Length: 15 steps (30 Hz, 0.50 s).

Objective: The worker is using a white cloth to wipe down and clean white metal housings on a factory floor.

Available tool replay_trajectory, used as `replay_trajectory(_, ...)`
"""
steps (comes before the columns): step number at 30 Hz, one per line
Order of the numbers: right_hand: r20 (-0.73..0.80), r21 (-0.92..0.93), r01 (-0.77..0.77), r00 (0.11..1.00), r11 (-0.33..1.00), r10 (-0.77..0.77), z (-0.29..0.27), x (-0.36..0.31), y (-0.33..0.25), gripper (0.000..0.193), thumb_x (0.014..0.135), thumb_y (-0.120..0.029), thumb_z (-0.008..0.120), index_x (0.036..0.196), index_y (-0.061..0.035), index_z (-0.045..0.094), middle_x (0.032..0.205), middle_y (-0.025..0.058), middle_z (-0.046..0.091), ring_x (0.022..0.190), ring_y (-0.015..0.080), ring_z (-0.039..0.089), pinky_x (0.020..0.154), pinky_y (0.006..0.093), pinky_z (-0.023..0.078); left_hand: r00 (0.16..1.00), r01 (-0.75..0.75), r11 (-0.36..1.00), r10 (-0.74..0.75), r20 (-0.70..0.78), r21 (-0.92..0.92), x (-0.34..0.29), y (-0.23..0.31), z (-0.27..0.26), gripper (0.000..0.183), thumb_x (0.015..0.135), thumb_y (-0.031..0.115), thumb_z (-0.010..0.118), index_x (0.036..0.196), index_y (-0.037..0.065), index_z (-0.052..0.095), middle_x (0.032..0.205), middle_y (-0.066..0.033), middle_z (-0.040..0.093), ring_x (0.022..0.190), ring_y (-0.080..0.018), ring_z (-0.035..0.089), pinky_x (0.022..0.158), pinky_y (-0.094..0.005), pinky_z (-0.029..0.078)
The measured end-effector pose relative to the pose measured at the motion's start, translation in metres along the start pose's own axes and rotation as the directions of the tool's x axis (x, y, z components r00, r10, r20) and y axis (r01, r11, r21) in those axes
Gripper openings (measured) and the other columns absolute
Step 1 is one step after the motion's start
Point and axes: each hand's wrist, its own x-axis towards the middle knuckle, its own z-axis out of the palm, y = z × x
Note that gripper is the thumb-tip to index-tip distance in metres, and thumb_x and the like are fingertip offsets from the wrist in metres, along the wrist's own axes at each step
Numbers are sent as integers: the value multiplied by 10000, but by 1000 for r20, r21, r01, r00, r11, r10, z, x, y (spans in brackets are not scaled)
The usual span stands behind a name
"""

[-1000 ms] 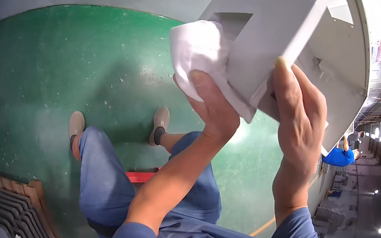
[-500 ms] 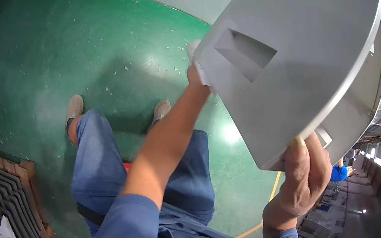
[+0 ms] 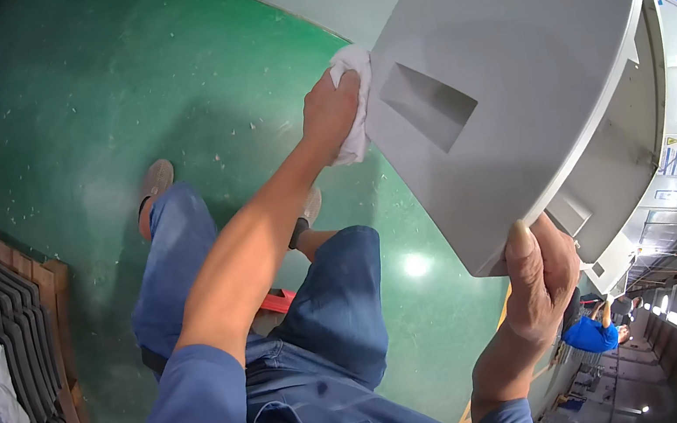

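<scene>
A large grey shell-like casing (image 3: 525, 49), with a wedge-shaped recess (image 3: 435, 108) in its broad face, is raised at the right. My right hand (image 3: 541, 277) pinches its lower corner edge, thumb on the outer face and fingers curled behind the rim. At its left edge, my left hand (image 3: 330, 115) is closed around a bunched white cloth (image 3: 358, 142), which lies against that edge. Behind the rim shows the hollow inner side, with a small rectangular block (image 3: 569, 213) near my right fingers.
Stacked dark grey panels (image 3: 15, 325) stand in a wooden frame (image 3: 54, 296) at the left, a white rag (image 3: 0, 389) beside them. Something red (image 3: 279, 300) lies between my legs on the green floor (image 3: 91, 100). A person in blue (image 3: 593, 334) is far off right.
My left hand with the cloth has come out from behind the casing's left edge and moved up slightly. The casing and my right hand have shifted a little up and left in view.
</scene>
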Motion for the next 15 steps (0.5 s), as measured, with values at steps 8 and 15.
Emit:
replay_trajectory(8, -9, 24, 8, 1000, 1000, -7, 5, -13, -13, 325, 958, -199, 538, 733, 34, 533, 550, 71, 441, 494, 154, 377, 476, 301, 301, 932, -272, 955, 292, 215, -115, -108, 55, -35, 350, 898, 309, 485, 1003, -8, 591, 949, -266, 615, 912, -432, 587, 813, -420, 460)
replay_trajectory(15, -92, 28, -48, 995, 998, 50, -21, -52, -27, 480, 1004, -304, 401, 669, 28, 491, 548, 35, 428, 512, 125, 346, 492, 297, 278, 685, -609, 783, 599, 415, -127, -190, 93, -44, 298, 902, 256, 493, 956, -24, 578, 668, -219, 585, 615, -334, 608, 581, -378, 462)
